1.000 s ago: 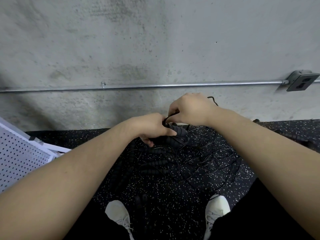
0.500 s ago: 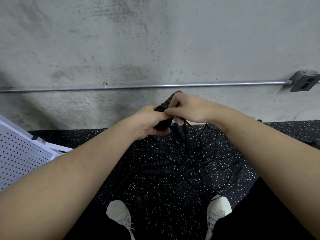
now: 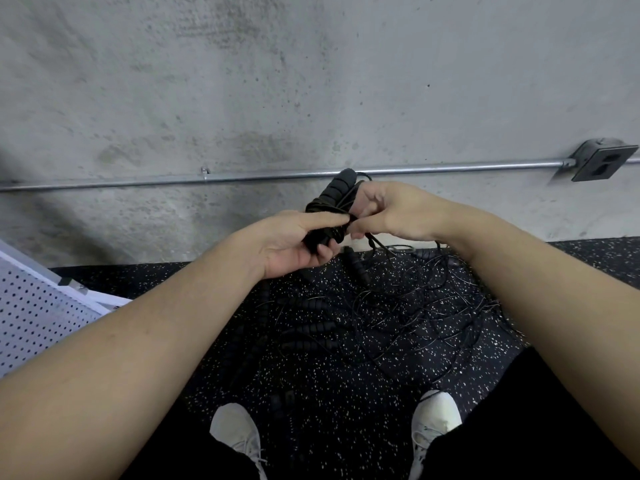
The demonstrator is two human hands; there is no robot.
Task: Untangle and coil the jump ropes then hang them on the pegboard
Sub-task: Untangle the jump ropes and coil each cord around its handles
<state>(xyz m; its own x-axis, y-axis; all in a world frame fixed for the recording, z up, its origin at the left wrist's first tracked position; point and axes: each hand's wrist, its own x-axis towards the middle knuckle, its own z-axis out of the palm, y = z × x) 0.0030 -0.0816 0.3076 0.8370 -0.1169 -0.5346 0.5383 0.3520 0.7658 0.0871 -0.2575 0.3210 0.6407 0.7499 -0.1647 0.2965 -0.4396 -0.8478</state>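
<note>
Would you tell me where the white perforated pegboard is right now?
In the head view, the white perforated pegboard lies at the far left edge, beside the person's left forearm, on the black speckled floor near the concrete wall.

Ahead of me stands a grey, mottled concrete wall [image 3: 242, 81], darkly stained in patches. Along its lower part I see a thin galvanised metal conduit pipe [image 3: 104, 183] running left to right, clipped to the wall and ending at a grey metal outlet box [image 3: 604, 160] on the far right. Below lies black rubber flooring flecked with white [image 3: 346, 382]. The light is flat and even.
</note>
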